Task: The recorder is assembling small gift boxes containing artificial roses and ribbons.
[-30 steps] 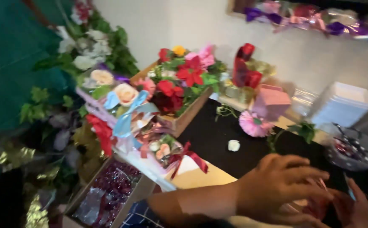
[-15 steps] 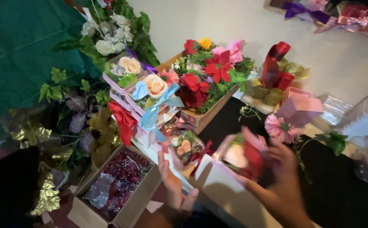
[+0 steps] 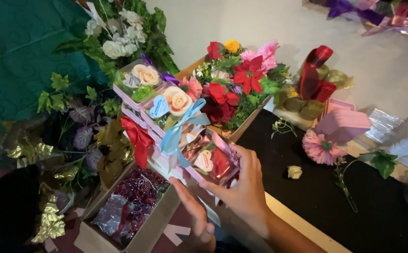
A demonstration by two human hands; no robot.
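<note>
Under the right hand (image 3: 246, 189), at lower centre of the frame, the clear gift box (image 3: 211, 161) is glossy plastic film with a pink card rim. Its blue ribbon (image 3: 178, 133) looks like smooth satin, as does the red bow (image 3: 138, 138). At lower left, the cardboard box (image 3: 145, 229) is matt brown and holds shiny crinkled cellophane. The gold leaves (image 3: 49, 220) are metallic foil. The counter (image 3: 307, 187) at right wears matt black cloth.

Left hand (image 3: 195, 216) partly beneath gift box (image 3: 212, 160)
</note>
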